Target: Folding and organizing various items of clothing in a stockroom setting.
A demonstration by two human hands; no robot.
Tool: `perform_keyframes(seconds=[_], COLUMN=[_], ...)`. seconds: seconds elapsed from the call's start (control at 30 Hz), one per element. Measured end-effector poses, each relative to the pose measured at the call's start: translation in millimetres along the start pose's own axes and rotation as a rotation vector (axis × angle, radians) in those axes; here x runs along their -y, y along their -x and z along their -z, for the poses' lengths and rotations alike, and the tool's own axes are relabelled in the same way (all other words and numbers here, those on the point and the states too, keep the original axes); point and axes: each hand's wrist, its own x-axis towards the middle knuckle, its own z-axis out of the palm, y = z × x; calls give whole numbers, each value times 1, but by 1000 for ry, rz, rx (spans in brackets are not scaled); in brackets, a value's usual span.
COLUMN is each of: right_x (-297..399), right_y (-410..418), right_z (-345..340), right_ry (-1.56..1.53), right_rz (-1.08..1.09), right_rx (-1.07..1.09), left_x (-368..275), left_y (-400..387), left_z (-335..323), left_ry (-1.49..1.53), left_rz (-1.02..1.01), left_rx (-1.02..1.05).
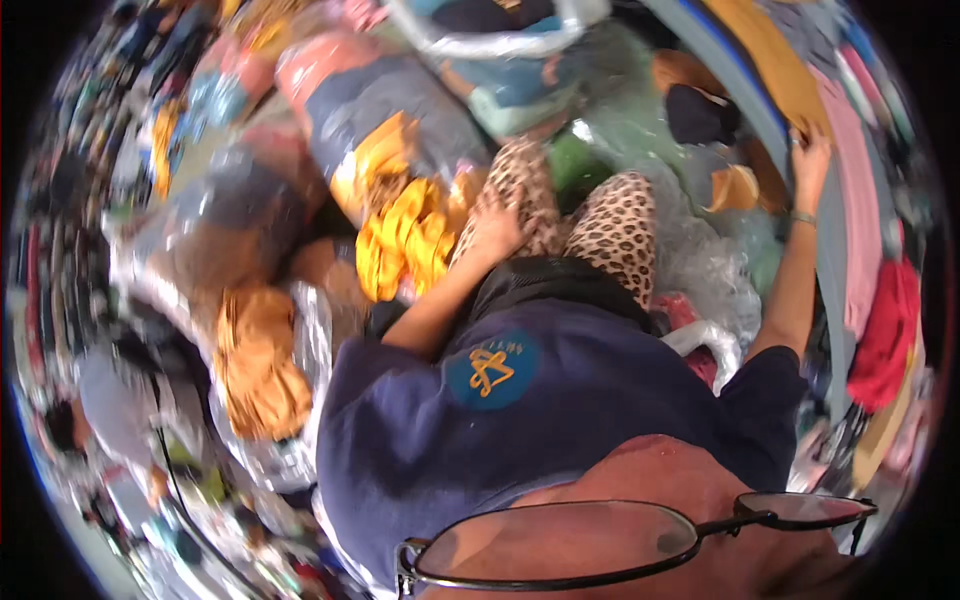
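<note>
My left hand (499,225) lies with fingers spread on the left thigh of my leopard-print trousers (607,232), holding nothing. Beside it a bright yellow cloth (409,244) spills over a clear plastic bag (390,82) stuffed with folded fabric. Out to the right, my right hand (810,150) reaches onto a grey table (829,285) with a blue edge. Its fingers touch the near end of a long mustard cloth (780,67); blur hides whether they grip it. A long pink cloth (859,202) lies alongside on the table.
An open plastic bag (517,45) of dark and teal cloth stands ahead. Another bag (289,480) at my left has an orange-tan garment (262,367) on top. Crumpled clear plastic (697,247) surrounds my right leg. A red cloth (889,337) sits at right. Another person (112,405) is at far left.
</note>
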Motion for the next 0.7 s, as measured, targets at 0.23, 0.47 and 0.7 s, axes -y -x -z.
perform_keyframes(seconds=[0.23,0.47,0.7], right_x=[9,-14,-16], right_y=[-49,-37,-36], right_z=[-46,-50,-50], right_ry=[263,237,245], right_rz=[180,143,135], right_rx=[253,255,273], left_x=[71,200,220], left_y=[19,31,14], left_z=[-11,-45,-68], left_ry=[578,253,112], left_rz=[11,455,810], left_rx=[-171,-383,-325])
